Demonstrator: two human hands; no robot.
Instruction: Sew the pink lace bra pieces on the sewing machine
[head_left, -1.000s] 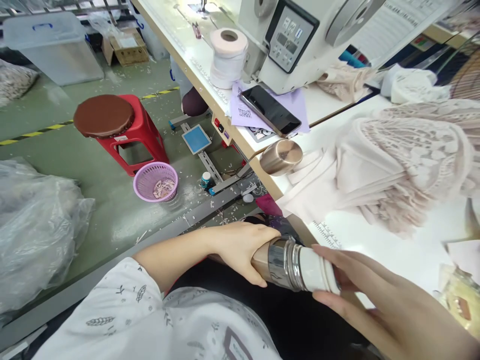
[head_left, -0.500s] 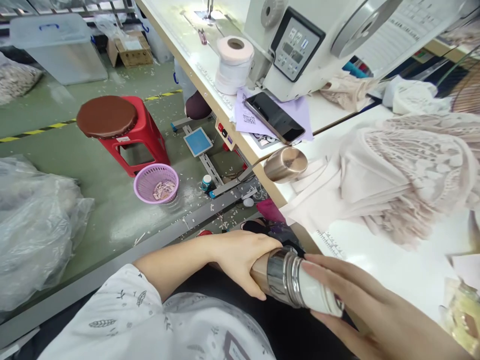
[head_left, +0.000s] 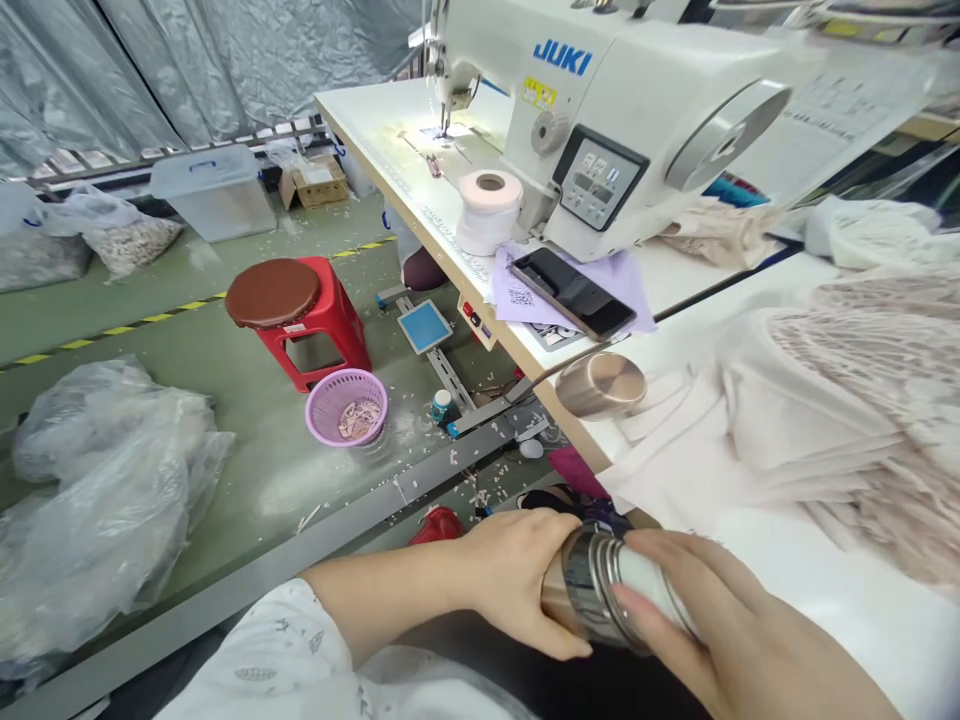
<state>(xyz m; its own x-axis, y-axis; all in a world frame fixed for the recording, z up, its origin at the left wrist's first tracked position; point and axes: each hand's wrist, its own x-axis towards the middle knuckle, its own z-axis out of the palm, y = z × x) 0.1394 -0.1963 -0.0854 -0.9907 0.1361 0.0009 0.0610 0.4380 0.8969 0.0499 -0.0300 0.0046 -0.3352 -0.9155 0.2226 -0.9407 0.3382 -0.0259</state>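
Note:
A rose-gold metal flask [head_left: 585, 590] lies across my lap at the bottom of the view. My left hand [head_left: 517, 585] is wrapped round its body. My right hand [head_left: 705, 630] is closed over its white stopper end [head_left: 645, 590]. The flask's rose-gold cap [head_left: 600, 383] lies on its side at the edge of the white sewing table [head_left: 420, 190], apart from both hands. Pale pink fabric pieces [head_left: 750, 440] and lace [head_left: 892, 360] are spread on the table just right of the cap.
A white JUKI sewing machine [head_left: 600, 110] stands on the table, with a roll of white tape [head_left: 489, 210] and a black phone [head_left: 574, 293] on lilac paper. On the green floor are a red stool [head_left: 289, 315], a pink basket [head_left: 346, 405] and clear plastic bags [head_left: 97, 500].
The view has tilted up, so the sewing machine head and the far floor show now. Both hands keep their hold on the flask, and my right hand covers more of the white stopper.

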